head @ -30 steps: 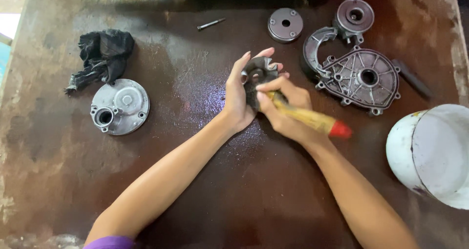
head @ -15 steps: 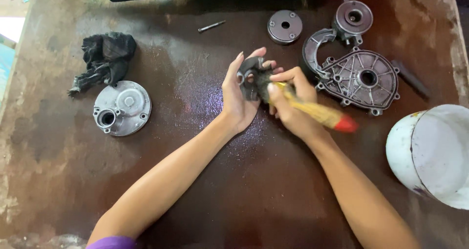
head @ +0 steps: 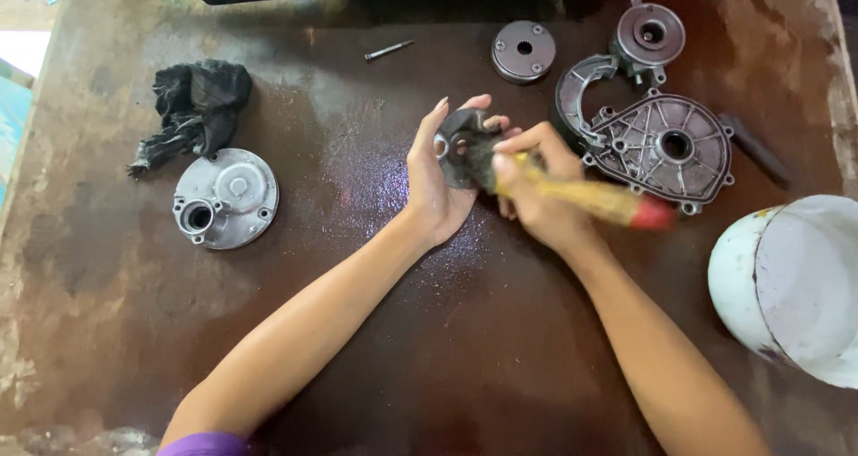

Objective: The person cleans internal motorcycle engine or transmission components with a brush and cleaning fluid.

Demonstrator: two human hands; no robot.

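While held over the wet, dark counter [head: 268,349], small dark metal part [head: 460,147] upright in left hand [head: 433,188], fingers closed around its edge. Right hand [head: 536,192] clamped on brush [head: 581,197] with yellow handle and red end, bristle end pressed against the part, handle blurred from motion. Cleaning judged as in progress: part looking dark and greasy, cannot tell how much of it is clean. Other pieces lying apart and untouched: round cover [head: 228,197] at left beside black rag [head: 192,107], ribbed cover [head: 666,147] just right of the hands, disc [head: 523,51], hub [head: 650,34], bolt [head: 389,50]. White bucket [head: 795,286] at right edge. Probably several pieces left to brush.
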